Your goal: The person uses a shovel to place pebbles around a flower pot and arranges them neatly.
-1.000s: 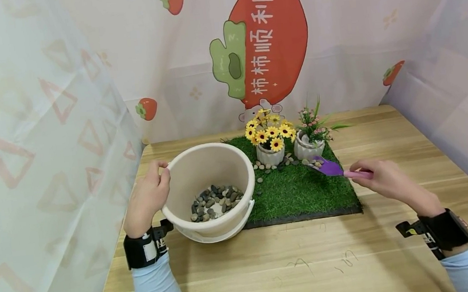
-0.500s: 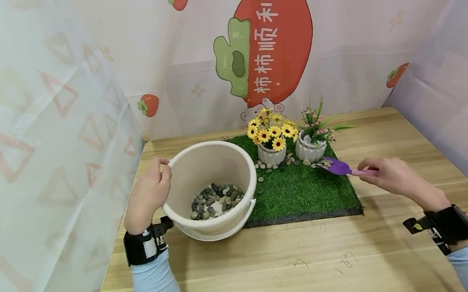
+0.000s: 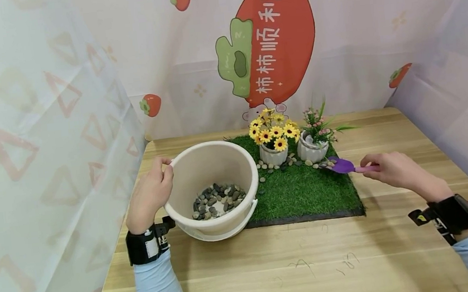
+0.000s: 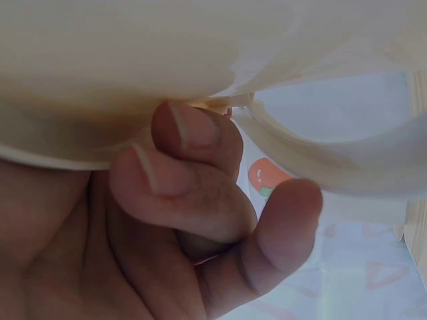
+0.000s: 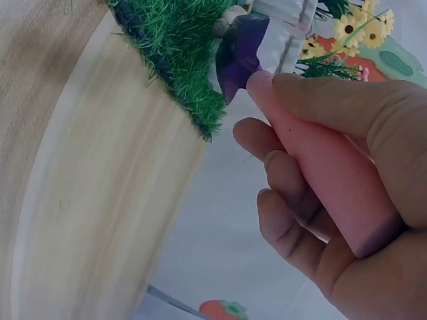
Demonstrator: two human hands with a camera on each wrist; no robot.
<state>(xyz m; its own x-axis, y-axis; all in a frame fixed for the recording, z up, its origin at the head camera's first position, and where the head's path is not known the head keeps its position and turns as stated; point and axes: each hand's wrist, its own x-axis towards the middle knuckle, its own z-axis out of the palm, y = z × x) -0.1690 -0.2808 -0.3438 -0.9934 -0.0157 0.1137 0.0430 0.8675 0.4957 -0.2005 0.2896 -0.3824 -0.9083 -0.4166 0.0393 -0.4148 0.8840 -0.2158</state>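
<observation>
My left hand (image 3: 150,190) grips the left rim of a cream bucket (image 3: 184,165), which tilts toward me; in the left wrist view its fingers (image 4: 187,180) curl under the rim beside the bucket's handle (image 4: 347,160). Grey and tan pebbles (image 3: 218,200) lie on the bucket's bottom. In my right hand (image 3: 395,172) is a small garden trowel (image 3: 342,165) with a purple blade and a pink handle (image 5: 333,173). Its blade points left, low over the artificial grass mat (image 3: 307,195), and a few pebbles (image 3: 328,162) show at its tip, by the right flowerpot (image 3: 312,151).
A second pot (image 3: 273,155) with yellow flowers (image 3: 276,132) stands left of the first, at the mat's back. Loose pebbles (image 3: 265,166) lie around both pots. The wooden table (image 3: 272,265) meets printed cloth walls (image 3: 199,97) at the back and sides.
The trowel in my right hand has moved right, from in front of the right pot to its right side, pebbles still at its blade. My left hand stays on the bucket rim.
</observation>
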